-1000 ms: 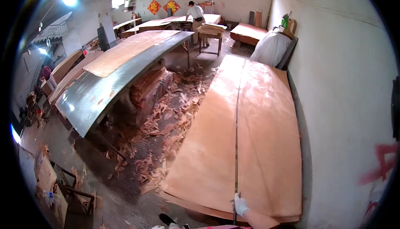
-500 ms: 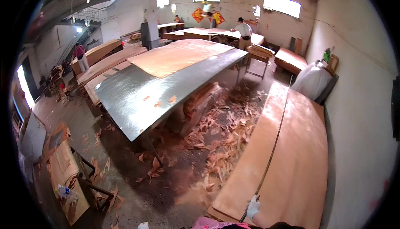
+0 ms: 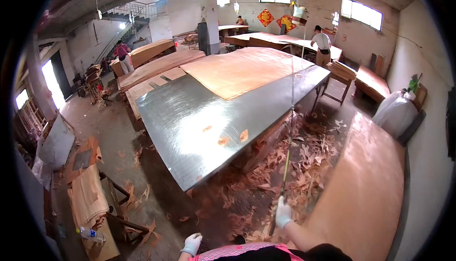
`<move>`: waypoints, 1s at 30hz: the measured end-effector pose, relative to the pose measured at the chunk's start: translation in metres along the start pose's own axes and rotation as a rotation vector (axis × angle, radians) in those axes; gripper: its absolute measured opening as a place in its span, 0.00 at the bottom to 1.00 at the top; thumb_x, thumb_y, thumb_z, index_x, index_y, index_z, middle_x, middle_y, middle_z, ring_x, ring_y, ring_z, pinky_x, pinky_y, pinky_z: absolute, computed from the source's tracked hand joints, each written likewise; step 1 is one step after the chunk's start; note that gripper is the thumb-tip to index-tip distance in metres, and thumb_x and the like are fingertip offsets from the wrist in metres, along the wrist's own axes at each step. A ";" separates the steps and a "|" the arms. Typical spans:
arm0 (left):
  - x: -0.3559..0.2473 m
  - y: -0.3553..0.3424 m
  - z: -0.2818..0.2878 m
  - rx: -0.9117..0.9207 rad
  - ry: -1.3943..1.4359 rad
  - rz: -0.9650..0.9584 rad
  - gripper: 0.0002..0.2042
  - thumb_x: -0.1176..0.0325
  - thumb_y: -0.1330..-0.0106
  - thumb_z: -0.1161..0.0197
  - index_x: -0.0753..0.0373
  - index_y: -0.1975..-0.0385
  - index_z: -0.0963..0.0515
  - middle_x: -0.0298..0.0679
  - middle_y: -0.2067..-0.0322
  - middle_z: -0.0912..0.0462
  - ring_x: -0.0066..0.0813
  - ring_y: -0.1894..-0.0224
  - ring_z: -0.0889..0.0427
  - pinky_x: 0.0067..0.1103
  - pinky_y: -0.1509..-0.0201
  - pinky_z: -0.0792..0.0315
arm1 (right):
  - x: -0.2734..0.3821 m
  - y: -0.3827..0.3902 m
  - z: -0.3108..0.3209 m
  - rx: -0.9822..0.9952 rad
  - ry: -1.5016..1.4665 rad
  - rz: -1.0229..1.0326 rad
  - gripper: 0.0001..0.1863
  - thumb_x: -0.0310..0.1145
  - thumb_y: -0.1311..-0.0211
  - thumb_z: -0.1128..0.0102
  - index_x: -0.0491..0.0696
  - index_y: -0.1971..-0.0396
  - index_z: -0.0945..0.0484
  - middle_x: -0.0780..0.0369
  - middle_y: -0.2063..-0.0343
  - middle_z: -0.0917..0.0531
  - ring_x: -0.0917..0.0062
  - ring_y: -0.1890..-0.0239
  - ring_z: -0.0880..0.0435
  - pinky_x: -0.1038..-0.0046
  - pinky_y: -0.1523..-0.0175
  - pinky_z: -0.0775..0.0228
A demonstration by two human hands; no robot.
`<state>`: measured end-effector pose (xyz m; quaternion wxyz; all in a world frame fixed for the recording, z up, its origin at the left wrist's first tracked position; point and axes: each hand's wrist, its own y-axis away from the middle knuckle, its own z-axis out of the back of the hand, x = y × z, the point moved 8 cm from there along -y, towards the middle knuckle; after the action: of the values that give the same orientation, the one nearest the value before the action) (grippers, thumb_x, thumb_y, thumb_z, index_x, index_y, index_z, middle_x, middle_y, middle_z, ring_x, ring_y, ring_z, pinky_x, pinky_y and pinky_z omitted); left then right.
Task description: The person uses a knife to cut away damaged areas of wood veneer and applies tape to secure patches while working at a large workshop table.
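My right hand [image 3: 283, 213], in a white glove, is closed around a long thin pole [image 3: 288, 159]. The pole stands tilted up and away from me, its lower end close to the floor and its upper part crossing in front of the metal-topped table [image 3: 190, 137]. Low in front of my body, my left hand [image 3: 191, 244] is gloved too, its fingers curled in with nothing visible in them. A large sheet of thin wood veneer [image 3: 251, 71] lies on the far part of the table. To my right is a long stack of veneer sheets [image 3: 365, 180].
Veneer scraps [image 3: 308, 161] litter the floor between table and stack. At lower left, a stand holds folded veneer [image 3: 88, 197] and a plastic bottle [image 3: 90, 234]. A filled plastic bag [image 3: 395, 113] leans by the right wall. A person [image 3: 322, 45] works at a far table; another [image 3: 123, 56] stands at left.
The pole has swung left off the veneer stack and now rises over the scraps, still in my right hand. My left hand has come further into view. The view has turned leftward.
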<state>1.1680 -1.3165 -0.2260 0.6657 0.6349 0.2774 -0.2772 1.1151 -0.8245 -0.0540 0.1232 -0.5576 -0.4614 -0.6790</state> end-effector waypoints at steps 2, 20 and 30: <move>-0.107 0.003 -0.039 -0.127 -0.265 -0.397 0.16 0.69 0.34 0.36 0.69 0.49 0.21 0.42 0.55 0.15 0.26 0.52 0.17 0.21 0.45 0.26 | 0.010 -0.055 -0.032 0.059 -0.078 -0.016 0.30 0.58 0.28 0.53 0.43 0.71 0.20 0.65 0.87 0.26 0.77 0.89 0.31 0.73 0.83 0.37; -0.355 -0.088 -0.049 -0.105 -0.492 -0.351 0.19 0.51 0.35 0.37 0.65 0.70 0.17 0.37 0.82 0.19 0.22 0.77 0.19 0.23 0.71 0.27 | 0.130 -0.151 -0.368 0.694 0.875 0.376 0.41 0.38 0.40 0.37 0.44 0.29 0.44 0.47 0.44 0.22 0.64 0.44 0.20 0.71 0.40 0.29; -0.420 -0.131 -0.084 -0.334 -0.204 -0.198 0.12 0.62 0.34 0.34 0.67 0.70 0.17 0.28 0.84 0.23 0.14 0.81 0.27 0.20 0.76 0.33 | 0.239 -0.366 -0.469 0.634 0.534 0.008 0.14 0.39 0.26 0.50 0.43 0.58 0.23 0.63 0.76 0.20 0.79 0.81 0.22 0.74 0.77 0.29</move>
<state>0.7815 -1.2306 -0.0168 0.7558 0.4540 0.3118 -0.3541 0.4803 -0.9009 -0.0026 0.4068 -0.2981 -0.5973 -0.6236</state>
